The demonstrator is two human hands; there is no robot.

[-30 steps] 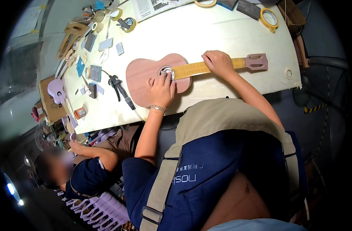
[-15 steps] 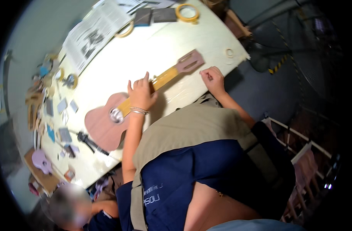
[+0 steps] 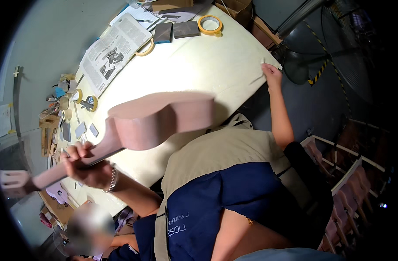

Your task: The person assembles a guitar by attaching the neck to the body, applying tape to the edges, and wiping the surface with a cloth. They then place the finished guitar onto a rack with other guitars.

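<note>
My left hand [image 3: 88, 167] is closed around the neck of a small pinkish wooden ukulele [image 3: 157, 122]. The ukulele hangs above the table with its back and side toward me; its body reaches to the right and its slotted headstock to the far left. The soundhole and fretboard face are hidden. Over at the table's right corner, my right hand [image 3: 273, 76] has its fingers pinched together. A small pale piece [image 3: 263, 61] shows at the fingertips, where a pale loop lay before; its full shape cannot be made out.
The pale table [image 3: 199, 61] carries a newspaper [image 3: 114, 54], dark blocks [image 3: 186, 29], a yellow tape roll [image 3: 210, 26] and small tools at the left. A co-worker [image 3: 92, 230] is at lower left. A rack [image 3: 342, 187] with ukulele bodies stands at right.
The ukulele has left the tabletop, turned over and swung end for end, its neck now in my left hand. My right hand has moved right and away to the table corner.
</note>
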